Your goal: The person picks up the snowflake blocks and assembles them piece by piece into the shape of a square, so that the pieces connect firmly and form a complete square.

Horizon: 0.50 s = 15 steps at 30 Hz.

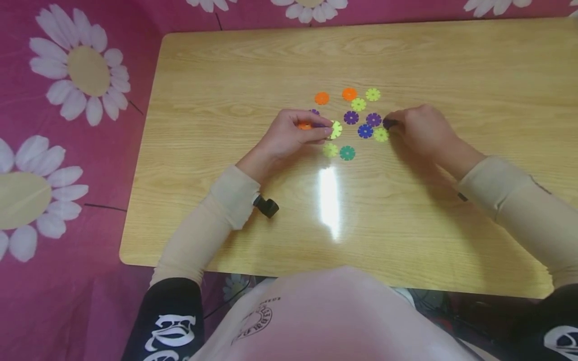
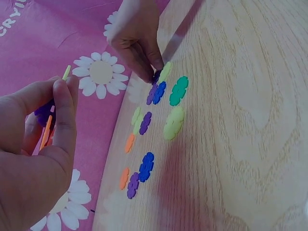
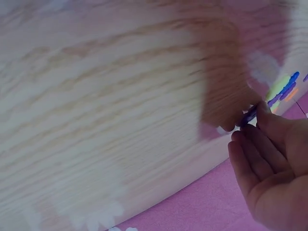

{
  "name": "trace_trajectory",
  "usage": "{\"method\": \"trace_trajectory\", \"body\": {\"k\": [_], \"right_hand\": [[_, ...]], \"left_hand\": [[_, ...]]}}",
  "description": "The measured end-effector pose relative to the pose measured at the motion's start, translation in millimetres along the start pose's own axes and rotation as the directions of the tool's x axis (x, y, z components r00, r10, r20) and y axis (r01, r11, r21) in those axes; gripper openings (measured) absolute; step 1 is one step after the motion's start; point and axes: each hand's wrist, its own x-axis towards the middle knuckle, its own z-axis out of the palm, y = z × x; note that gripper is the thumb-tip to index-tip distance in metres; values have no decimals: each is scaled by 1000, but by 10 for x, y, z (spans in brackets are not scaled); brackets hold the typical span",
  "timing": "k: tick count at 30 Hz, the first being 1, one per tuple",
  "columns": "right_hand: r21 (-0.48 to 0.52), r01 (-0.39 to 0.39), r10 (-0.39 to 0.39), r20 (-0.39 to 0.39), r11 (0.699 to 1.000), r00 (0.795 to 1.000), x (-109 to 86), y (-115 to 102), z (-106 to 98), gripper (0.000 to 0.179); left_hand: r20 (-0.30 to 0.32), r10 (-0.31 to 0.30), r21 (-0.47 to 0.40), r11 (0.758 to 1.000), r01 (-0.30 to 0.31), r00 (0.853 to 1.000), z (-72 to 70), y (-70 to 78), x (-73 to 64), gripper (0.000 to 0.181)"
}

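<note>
My left hand [image 1: 286, 131] pinches a small joined piece of notched snowflake discs above the table. A yellow disc [image 1: 336, 130] sticks out past its fingertips; in the left wrist view a purple disc [image 2: 44, 113] and an orange disc [image 2: 46, 132] show behind the thumb. On the right side of the group, my right hand [image 1: 426, 130] pinches a dark purple disc [image 1: 389, 123] between thumb and fingertips, close over the tabletop. Next to that disc lie a purple disc [image 1: 374, 120], a blue disc [image 1: 365, 131] and a yellow-green disc [image 1: 381, 135].
More snowflake discs lie flat on the wooden table [image 1: 217, 90]: orange ones [image 1: 322, 98] at the back, a green one [image 1: 347, 153] nearer the body. A black wrist camera [image 1: 267, 206] juts from the left sleeve. Pink flowered cloth [image 1: 135, 15] surrounds the table.
</note>
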Motion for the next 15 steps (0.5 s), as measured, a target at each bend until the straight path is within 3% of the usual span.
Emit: {"method": "trace_trajectory", "body": {"k": [8,15], "right_hand": [[139,-138,126,91,981,988,132,6,-116,27],[88,-138,127,119,986,985,169,-35,-135,28]], "left_hand": [[-6,-28,7,1000,28,1000,-2,38,-4,24],[9,-31,30,999,31,999,4,19,-3,24]]}}
